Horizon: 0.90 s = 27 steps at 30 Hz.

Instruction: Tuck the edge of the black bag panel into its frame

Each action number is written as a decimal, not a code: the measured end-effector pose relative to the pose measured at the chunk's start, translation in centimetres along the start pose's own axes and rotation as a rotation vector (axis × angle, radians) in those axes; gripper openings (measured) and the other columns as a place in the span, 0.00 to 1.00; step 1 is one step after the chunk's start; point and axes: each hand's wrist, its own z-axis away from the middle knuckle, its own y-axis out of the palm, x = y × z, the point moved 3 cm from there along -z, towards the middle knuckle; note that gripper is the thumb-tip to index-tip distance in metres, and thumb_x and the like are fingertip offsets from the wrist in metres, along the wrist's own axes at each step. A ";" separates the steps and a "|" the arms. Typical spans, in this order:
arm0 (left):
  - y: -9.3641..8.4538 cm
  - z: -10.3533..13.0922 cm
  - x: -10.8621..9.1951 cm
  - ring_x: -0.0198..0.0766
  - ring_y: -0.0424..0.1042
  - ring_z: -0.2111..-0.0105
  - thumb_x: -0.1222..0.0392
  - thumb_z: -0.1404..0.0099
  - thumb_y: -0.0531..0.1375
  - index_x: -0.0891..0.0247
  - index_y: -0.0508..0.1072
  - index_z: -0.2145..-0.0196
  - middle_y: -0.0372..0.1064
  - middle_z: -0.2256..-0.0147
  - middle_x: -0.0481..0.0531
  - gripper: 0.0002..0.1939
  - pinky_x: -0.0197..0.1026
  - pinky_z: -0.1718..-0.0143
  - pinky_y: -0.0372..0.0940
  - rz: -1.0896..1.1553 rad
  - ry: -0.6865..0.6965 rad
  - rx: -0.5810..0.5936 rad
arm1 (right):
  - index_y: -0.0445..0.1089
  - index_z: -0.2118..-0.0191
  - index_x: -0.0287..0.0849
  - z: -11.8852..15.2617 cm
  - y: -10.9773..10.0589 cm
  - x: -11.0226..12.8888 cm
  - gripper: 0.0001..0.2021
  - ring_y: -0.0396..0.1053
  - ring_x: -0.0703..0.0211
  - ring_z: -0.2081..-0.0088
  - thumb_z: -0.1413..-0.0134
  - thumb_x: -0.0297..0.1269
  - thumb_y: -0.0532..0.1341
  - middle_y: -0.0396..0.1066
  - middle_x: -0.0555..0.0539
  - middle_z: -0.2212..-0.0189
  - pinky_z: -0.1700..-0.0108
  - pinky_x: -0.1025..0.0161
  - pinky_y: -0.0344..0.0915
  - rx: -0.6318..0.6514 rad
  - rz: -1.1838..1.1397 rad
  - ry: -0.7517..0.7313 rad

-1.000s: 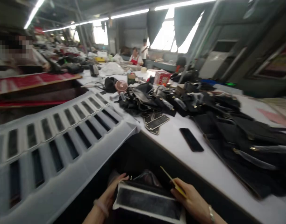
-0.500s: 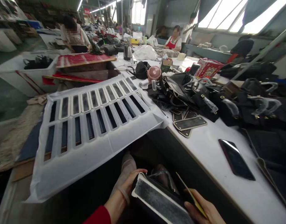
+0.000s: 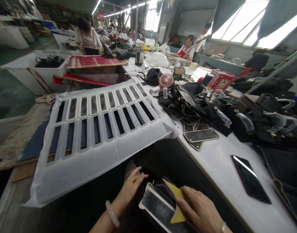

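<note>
Low in the view, my left hand rests its fingers on the top left edge of a black panel with a white border, steadying it in my lap. My right hand presses a yellow scraper card flat onto the panel's dark face. A pale bangle sits on my left wrist. The lower end of the panel runs out of the frame.
A white sheet with two rows of slots lies to the left. The white table on the right carries a black phone, dark oblong plates, a heap of black bags and a pink fan. Other people work farther back.
The yellow card, held up edgewise before, now lies flat on the panel under my right hand. My left hand has loosened from gripping the panel's edge. The view has shifted left and down.
</note>
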 end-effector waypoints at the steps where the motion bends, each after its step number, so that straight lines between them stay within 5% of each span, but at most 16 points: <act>1: -0.1 0.9 -1.0 0.58 0.58 0.38 0.38 0.38 0.61 0.63 0.80 0.56 0.64 0.40 0.57 0.26 0.49 0.36 0.52 -0.003 0.021 0.044 | 0.68 0.63 0.44 -0.7 0.0 0.9 0.25 0.71 0.46 0.60 0.35 0.58 0.43 0.73 0.42 0.64 0.56 0.52 0.60 0.000 0.044 -0.019; 4: 0.4 3.1 -3.6 0.55 0.73 0.51 0.42 0.36 0.62 0.62 0.77 0.49 0.76 0.52 0.56 0.25 0.48 0.47 0.65 -0.010 0.033 0.209 | 0.65 0.66 0.43 -2.6 -0.1 3.0 0.24 0.70 0.47 0.62 0.33 0.56 0.43 0.72 0.43 0.66 0.58 0.53 0.57 -0.027 0.136 -0.101; 8: 1.1 4.1 -5.3 0.53 0.72 0.49 0.47 0.34 0.61 0.60 0.74 0.46 0.77 0.53 0.53 0.22 0.45 0.47 0.64 -0.035 0.047 0.283 | 0.65 0.68 0.43 -4.7 -0.2 4.8 0.22 0.69 0.49 0.64 0.31 0.51 0.45 0.72 0.45 0.69 0.61 0.54 0.52 -0.089 0.288 -0.240; 13: 1.0 3.6 -3.7 0.49 0.73 0.52 0.50 0.35 0.62 0.62 0.72 0.44 0.76 0.52 0.56 0.24 0.44 0.50 0.64 0.086 0.069 0.275 | 0.65 0.69 0.44 -6.7 -0.4 6.6 0.16 0.67 0.55 0.69 0.30 0.44 0.50 0.71 0.50 0.73 0.64 0.56 0.47 -0.194 0.374 -0.417; 17: 1.0 3.3 -1.4 0.43 0.75 0.60 0.52 0.36 0.65 0.63 0.52 0.34 0.76 0.58 0.58 0.39 0.42 0.57 0.64 0.325 0.042 0.249 | 0.65 0.70 0.45 -7.9 -0.8 7.6 0.16 0.65 0.55 0.68 0.31 0.44 0.51 0.71 0.51 0.73 0.63 0.55 0.46 -0.193 0.394 -0.499; 21: 1.0 3.6 -1.1 0.45 0.73 0.54 0.53 0.37 0.66 0.58 0.32 0.31 0.73 0.53 0.60 0.53 0.47 0.50 0.62 0.404 0.052 0.173 | 0.66 0.70 0.45 -9.0 -1.3 8.5 0.16 0.64 0.57 0.69 0.32 0.46 0.52 0.70 0.51 0.73 0.63 0.55 0.46 -0.166 0.422 -0.606; 24: 1.1 3.9 -1.5 0.42 0.73 0.56 0.53 0.37 0.66 0.51 0.32 0.31 0.69 0.48 0.58 0.53 0.47 0.50 0.62 0.372 0.085 0.101 | 0.66 0.70 0.45 -9.6 -1.7 9.0 0.17 0.63 0.57 0.69 0.32 0.47 0.52 0.70 0.51 0.74 0.64 0.55 0.45 -0.157 0.444 -0.679; 27: 1.1 4.2 -1.4 0.38 0.72 0.58 0.55 0.36 0.65 0.47 0.43 0.32 0.67 0.47 0.54 0.44 0.43 0.51 0.63 0.319 0.104 0.054 | 0.65 0.71 0.44 -10.1 -1.9 9.5 0.18 0.62 0.58 0.70 0.32 0.48 0.51 0.69 0.51 0.75 0.64 0.55 0.45 -0.150 0.463 -0.744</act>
